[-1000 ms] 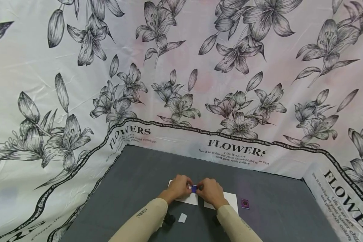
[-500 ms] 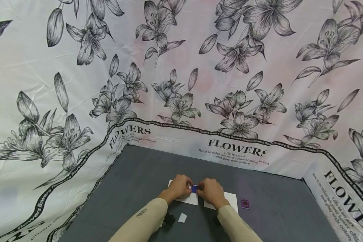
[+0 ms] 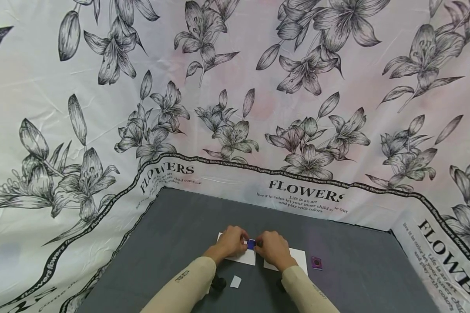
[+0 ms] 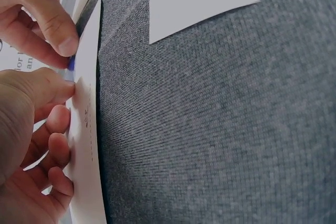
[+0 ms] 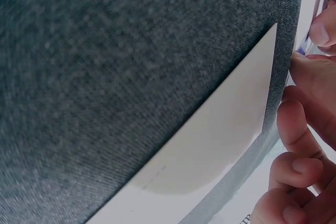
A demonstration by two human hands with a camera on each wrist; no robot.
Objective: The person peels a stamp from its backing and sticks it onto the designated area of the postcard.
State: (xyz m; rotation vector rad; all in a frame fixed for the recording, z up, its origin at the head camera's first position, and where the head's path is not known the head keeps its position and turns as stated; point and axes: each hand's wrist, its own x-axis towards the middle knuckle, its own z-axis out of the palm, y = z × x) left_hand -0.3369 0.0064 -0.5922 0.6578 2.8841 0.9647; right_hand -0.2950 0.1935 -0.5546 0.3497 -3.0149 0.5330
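Note:
In the head view a small flat blue piece [image 3: 251, 244] lies between my two hands, over the right part of the left white card [image 3: 243, 258]. My left hand [image 3: 233, 241] pinches its left side between thumb and fingertip. From the other side my right hand [image 3: 274, 248] pinches it, above the right white card [image 3: 300, 260]. Only a sliver of the blue piece [image 4: 71, 64] shows in the left wrist view, and a blue speck [image 5: 301, 51] in the right wrist view. Fingers cover most of it, so its exact kind cannot be told.
Right of the cards lies a small purple square [image 3: 317, 263] with a dark ring on it. A scrap of white paper [image 3: 236, 281] sits nearer my body, between the forearms. Flower-printed cloth [image 3: 235, 191] rises around the grey tabletop [image 3: 180, 230].
Both hands stay in place around the blue piece. The head view has shifted very slightly.

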